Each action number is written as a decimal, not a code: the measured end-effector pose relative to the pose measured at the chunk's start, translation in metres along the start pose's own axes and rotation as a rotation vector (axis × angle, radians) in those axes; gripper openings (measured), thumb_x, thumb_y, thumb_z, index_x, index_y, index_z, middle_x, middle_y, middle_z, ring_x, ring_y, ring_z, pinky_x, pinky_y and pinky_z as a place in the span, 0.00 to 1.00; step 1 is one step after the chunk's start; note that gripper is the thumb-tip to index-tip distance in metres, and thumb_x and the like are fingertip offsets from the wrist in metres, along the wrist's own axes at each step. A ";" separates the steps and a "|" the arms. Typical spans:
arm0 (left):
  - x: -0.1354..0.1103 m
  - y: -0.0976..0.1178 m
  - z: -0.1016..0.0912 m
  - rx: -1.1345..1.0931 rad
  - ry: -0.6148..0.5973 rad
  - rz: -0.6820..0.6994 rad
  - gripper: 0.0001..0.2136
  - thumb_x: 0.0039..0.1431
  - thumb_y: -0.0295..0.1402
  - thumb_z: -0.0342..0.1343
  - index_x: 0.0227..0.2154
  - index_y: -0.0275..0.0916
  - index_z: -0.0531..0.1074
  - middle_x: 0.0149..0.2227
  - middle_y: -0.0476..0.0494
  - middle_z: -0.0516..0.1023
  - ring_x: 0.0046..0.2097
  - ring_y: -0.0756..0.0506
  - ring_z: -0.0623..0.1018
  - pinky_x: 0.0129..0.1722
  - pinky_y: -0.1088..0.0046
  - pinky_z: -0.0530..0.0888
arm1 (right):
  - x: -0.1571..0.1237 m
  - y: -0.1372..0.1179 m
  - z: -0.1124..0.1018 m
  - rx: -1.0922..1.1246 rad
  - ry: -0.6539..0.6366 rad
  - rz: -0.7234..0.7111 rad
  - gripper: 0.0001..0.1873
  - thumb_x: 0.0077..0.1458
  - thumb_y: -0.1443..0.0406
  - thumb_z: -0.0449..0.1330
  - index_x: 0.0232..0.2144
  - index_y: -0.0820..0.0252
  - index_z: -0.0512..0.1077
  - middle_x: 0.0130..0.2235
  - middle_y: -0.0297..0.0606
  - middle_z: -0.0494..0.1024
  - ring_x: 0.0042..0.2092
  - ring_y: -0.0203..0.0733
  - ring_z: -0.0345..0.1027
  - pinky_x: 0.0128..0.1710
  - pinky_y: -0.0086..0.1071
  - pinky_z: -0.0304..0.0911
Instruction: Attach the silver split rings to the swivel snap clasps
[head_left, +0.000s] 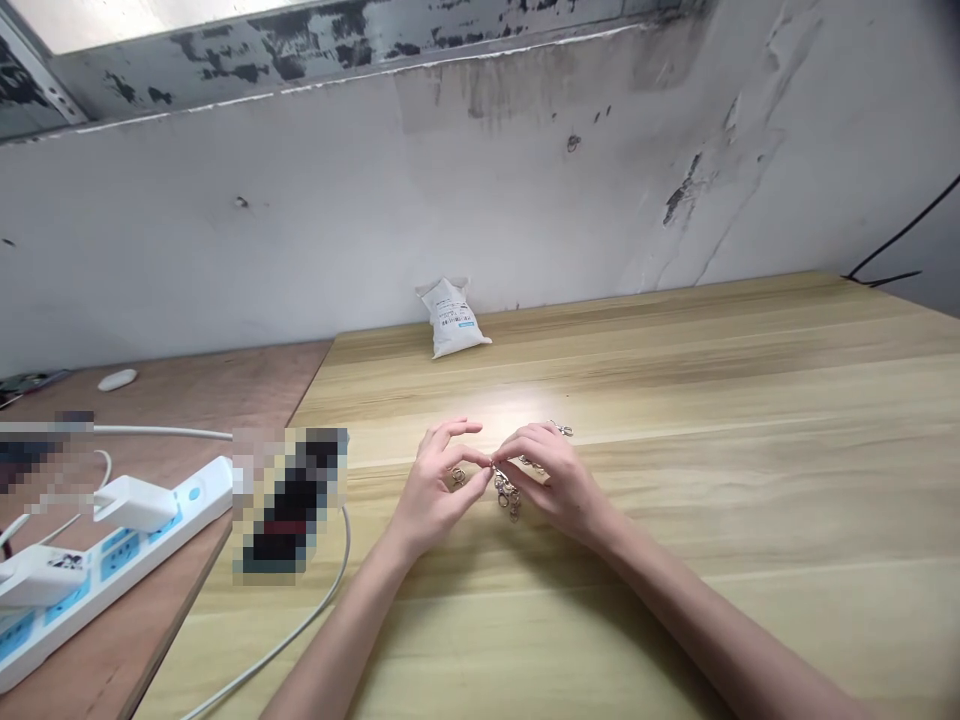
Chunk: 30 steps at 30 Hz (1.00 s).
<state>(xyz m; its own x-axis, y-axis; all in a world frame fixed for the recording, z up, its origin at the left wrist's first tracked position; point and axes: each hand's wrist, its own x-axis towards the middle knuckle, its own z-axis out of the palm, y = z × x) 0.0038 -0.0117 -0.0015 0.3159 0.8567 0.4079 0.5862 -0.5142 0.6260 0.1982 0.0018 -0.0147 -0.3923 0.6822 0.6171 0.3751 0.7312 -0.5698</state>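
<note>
Both my hands meet over the middle of the light wooden table (675, 400). My left hand (439, 490) pinches thumb and forefinger at a small metal ring, its other fingers curled above. My right hand (547, 475) is closed on a bunch of small metal rings and clasps (508, 492) that hangs below its fingers. The two pinches touch at the same point. A loose ring (457, 476) lies under my left palm, and another small metal piece (562, 430) lies just beyond my right hand.
A small white sachet (452, 318) leans against the wall at the back. On the darker board to the left lie a white power strip (112, 560) with plugs and a white cable (300, 625) trailing toward me. A blurred dark object (289, 505) sits at the table's left edge.
</note>
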 end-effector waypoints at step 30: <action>0.000 -0.003 -0.007 0.022 -0.042 -0.110 0.01 0.59 0.31 0.57 0.32 0.43 0.73 0.55 0.45 0.71 0.61 0.40 0.66 0.61 0.54 0.64 | -0.004 0.006 0.007 -0.107 -0.047 -0.116 0.08 0.64 0.67 0.56 0.37 0.59 0.75 0.27 0.34 0.77 0.30 0.36 0.66 0.33 0.32 0.54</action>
<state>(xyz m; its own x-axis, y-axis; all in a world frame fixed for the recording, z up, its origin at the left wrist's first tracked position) -0.0031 -0.0105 0.0011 0.2797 0.9090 0.3089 0.6349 -0.4165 0.6507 0.1968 0.0036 -0.0247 -0.4760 0.5946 0.6480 0.4114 0.8017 -0.4336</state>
